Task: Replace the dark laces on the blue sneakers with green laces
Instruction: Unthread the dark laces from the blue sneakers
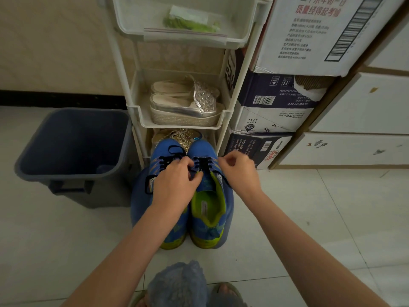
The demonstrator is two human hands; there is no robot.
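Head view: tiled floor (309, 218) fills the lower half of the scene. White cabinet (365, 107) stands along the right edge, with a stack of cardboard boxes (309, 29) against its left side. White shelf rack (181, 126) stands at centre, touching the boxes on its right. Dark blue bin (73, 138) sits on the floor just left of the rack. Blue sneakers (208, 207) stand side by side in front of the rack's lowest shelf, toes toward the rack and heels toward the person, on a blue base whose type cannot be determined. Left hand (177, 180) lies across the left sneaker and reaches onto the lacing of the right sneaker, fingers curled and pinching the lace there. Right hand (240, 171) is just beside the right sneaker's outer edge, fingers curled and pinched together on a lace end that runs out below the hand. Silver sandals (186, 105) occupy the middle shelf. Bag of green laces (190, 22) lies in the top tray, well apart from both hands. Dark laces (170, 161) are threaded in both sneakers; on the left one a loose loop lies over the toe.
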